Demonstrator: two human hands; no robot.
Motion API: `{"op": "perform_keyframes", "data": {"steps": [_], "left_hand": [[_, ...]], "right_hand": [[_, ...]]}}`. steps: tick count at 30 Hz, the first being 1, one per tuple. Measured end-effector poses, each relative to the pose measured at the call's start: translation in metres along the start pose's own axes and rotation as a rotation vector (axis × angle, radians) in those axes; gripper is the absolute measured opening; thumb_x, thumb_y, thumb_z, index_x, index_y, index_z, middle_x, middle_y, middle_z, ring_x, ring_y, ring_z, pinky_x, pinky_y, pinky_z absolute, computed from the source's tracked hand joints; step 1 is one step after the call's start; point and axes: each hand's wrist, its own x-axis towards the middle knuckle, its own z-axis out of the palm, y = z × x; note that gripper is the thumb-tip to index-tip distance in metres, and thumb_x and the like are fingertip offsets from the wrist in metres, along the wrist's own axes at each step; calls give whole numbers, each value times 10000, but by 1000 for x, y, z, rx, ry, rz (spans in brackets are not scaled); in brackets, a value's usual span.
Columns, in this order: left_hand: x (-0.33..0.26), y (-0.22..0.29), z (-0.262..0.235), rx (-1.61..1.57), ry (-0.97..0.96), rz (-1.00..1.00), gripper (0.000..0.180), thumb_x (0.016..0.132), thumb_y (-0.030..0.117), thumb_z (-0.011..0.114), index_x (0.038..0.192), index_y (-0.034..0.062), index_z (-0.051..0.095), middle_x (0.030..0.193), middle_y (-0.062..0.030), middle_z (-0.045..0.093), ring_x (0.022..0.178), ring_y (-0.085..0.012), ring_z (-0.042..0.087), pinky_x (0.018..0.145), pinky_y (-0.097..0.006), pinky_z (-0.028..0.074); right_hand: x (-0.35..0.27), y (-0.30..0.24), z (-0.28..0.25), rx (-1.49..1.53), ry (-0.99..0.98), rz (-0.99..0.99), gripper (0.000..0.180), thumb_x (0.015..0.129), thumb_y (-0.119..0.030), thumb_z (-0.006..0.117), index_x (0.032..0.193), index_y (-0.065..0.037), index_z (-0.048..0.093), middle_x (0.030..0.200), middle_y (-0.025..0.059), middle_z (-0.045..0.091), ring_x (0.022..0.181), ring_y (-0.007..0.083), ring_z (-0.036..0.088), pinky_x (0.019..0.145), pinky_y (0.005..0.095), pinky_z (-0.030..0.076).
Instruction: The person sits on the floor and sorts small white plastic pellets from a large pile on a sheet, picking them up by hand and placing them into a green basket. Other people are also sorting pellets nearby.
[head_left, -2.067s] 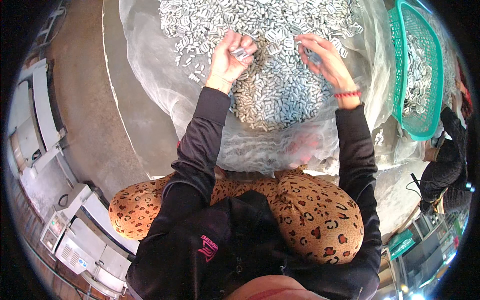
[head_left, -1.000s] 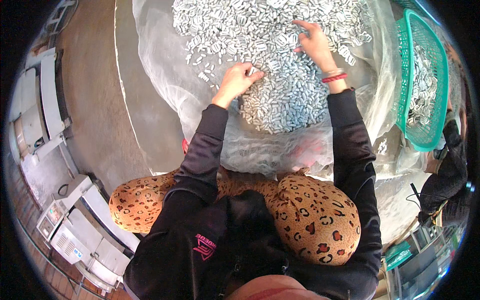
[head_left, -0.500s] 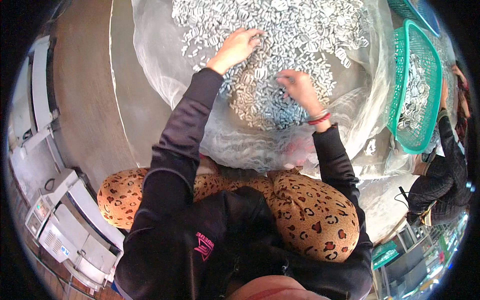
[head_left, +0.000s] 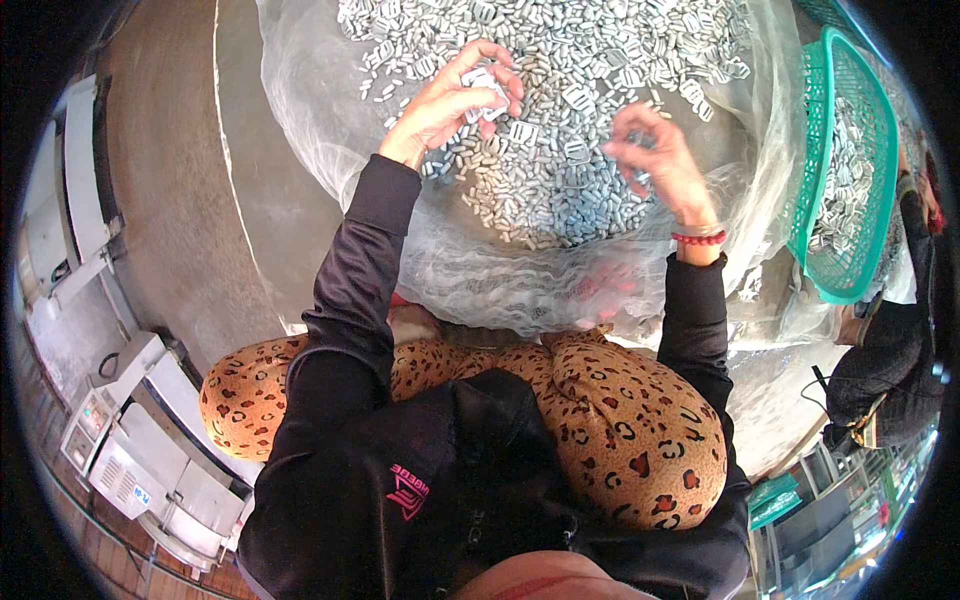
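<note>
My left hand (head_left: 440, 105) is closed around a few pale slide buckles (head_left: 484, 92), held just above the heap. My right hand (head_left: 660, 160) hovers over the heap's right side, its fingers loosely curved and apart, somewhat blurred; nothing shows in it. Below both hands spreads a heap of small grey, tan and bluish pellets (head_left: 560, 195). Among the pellets between my hands lies a loose slide buckle (head_left: 522, 133), with another buckle (head_left: 578, 151) to its right. More buckles are mixed into the far part of the heap.
White netting (head_left: 490, 295) lies under the heap and bunches along its near edge. A green basket (head_left: 850, 292) at the right contains many buckles. Beyond it sits another person (head_left: 885, 370) in dark clothing. Grey machinery (head_left: 130, 450) stands at the far left.
My left hand has drawn slightly back toward the left and now shows buckles in its grasp. My right hand has moved right, away from the middle of the heap.
</note>
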Motion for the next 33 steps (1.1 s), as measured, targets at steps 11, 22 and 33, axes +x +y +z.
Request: {"op": "perform_keyframes", "data": {"steps": [11,22,33], "left_hand": [[10,-40,12,829,52,-34,222,812,238,659,833,77,509,855,-37,587,704,-184,572,517,-286,464],[-28,-21,-44,342,50,-309,305,724,193,741,996,101,640,822,-42,596,677,-98,559,475,-242,435],[-15,-14,0,77,48,-130,144,779,141,659,849,97,540,906,-36,589,786,-113,588,472,-222,426]], "right_hand": [[26,25,7,-588,267,74,78,778,-104,640,830,-52,613,926,139,639,695,185,617,542,288,479],[-20,19,-2,150,46,-7,113,811,-94,641,848,-80,535,775,27,534,518,92,498,336,181,307],[7,33,6,-715,255,-276,181,747,-155,704,897,-56,678,798,96,623,694,249,594,638,323,473]]}}
